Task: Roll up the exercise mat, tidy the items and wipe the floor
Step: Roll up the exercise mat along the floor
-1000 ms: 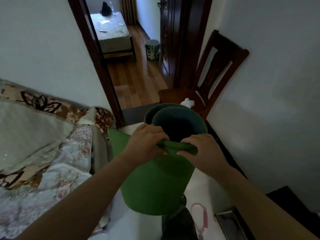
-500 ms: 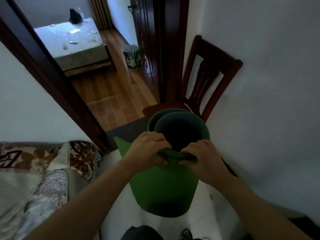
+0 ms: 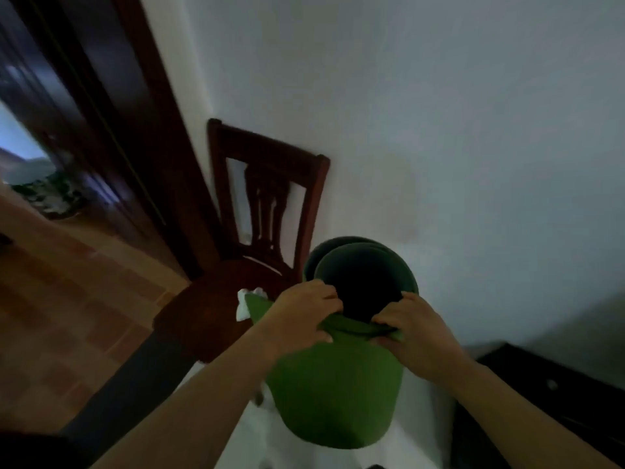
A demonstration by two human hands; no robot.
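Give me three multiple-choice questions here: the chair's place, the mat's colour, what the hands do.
1. Where does the wooden chair stand? A. Against the white wall B. On a bed C. Upturned on a table
2. The rolled mat is what colour outside? A. Red B. Green C. Yellow
3. The left hand and right hand are? A. Hanging free B. Wiping the floor C. Gripping the mat's top edge
Answers: A, its backrest is at the wall; B, the outer wrap is green; C, both hands' fingers curl over the rim.
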